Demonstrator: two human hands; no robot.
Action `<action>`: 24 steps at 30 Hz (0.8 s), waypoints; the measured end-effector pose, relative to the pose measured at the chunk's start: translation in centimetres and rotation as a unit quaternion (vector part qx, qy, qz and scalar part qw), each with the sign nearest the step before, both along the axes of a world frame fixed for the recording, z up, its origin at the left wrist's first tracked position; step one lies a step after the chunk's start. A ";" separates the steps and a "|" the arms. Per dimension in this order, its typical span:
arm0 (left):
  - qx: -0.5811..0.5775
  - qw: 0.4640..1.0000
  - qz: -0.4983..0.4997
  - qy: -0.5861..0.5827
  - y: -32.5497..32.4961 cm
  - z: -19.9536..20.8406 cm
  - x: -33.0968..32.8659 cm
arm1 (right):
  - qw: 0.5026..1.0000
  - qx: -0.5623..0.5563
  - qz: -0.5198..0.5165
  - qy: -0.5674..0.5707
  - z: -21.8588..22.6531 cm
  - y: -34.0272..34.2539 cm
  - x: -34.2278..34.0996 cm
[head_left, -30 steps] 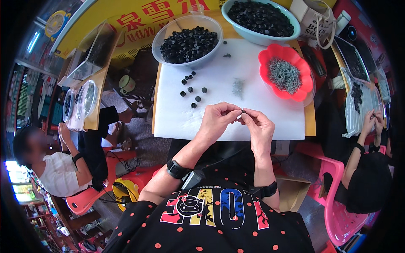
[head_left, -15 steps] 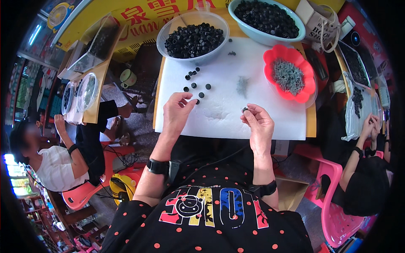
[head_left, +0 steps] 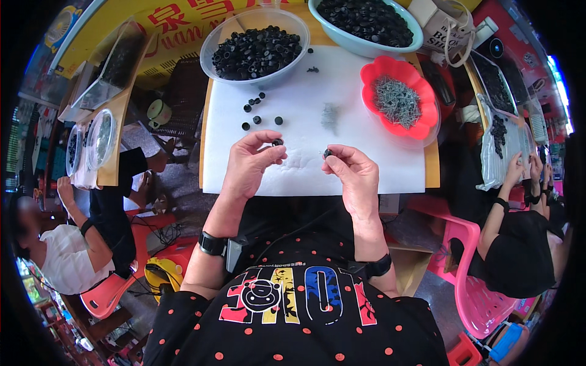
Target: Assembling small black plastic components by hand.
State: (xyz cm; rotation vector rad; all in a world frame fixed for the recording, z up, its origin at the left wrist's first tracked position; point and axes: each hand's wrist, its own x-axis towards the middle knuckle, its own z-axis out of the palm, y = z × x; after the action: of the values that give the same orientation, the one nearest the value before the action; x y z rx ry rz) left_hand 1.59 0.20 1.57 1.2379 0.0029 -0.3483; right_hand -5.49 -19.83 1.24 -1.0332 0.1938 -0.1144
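1. At the far left of the frame, a person in a white top [head_left: 74, 250] sits beside a wooden side table [head_left: 112, 155].
2. In the upper left-centre, a clear bowl [head_left: 259, 78] is heaped with black caps. Below it, several loose caps [head_left: 257, 119] lie scattered on the white sheet [head_left: 293, 91].
3. Just below those, near the centre, is my left hand [head_left: 250, 163]. I am pinching a black cap [head_left: 278, 142] between thumb and forefinger, over the sheet.
4. Right of centre, a patch of small grey pieces [head_left: 329, 116] lies on the sheet.
5. Below that patch is my right hand [head_left: 353, 175], apart from my left. Its thumb and forefinger pinch a small dark piece [head_left: 328, 153], too small for its details to show.
6. At the top, right of centre, a light blue basin [head_left: 358, 49] holds more black caps.
7. Below the basin, a red petal-edged bowl [head_left: 368, 74] holds grey screws [head_left: 397, 102].
8. At the far right, a person in black [head_left: 519, 253] sits on a pink chair [head_left: 479, 308].
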 end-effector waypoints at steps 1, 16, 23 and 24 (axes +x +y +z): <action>-0.020 0.999 -0.023 0.036 -0.5 0.4 -0.1 | 0.999 -0.032 -0.009 -0.007 0.5 0.0 0.0; -0.144 0.979 -0.121 0.077 -1.9 0.4 -0.9 | 0.874 -0.469 -0.062 -0.108 4.7 0.2 0.6; -0.193 0.969 -0.115 0.104 -1.8 0.1 -1.2 | 0.838 -0.524 -0.064 -0.137 5.2 0.5 0.6; -0.205 0.966 -0.113 0.110 -1.8 0.2 -1.2 | 0.838 -0.524 -0.063 -0.137 5.2 0.5 0.6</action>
State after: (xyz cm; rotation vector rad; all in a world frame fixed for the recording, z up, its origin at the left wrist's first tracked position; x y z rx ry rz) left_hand 0.41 -1.64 1.72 0.7852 -0.0200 -0.6497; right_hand -4.93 -19.31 6.45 -2.0849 -0.0949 -0.5282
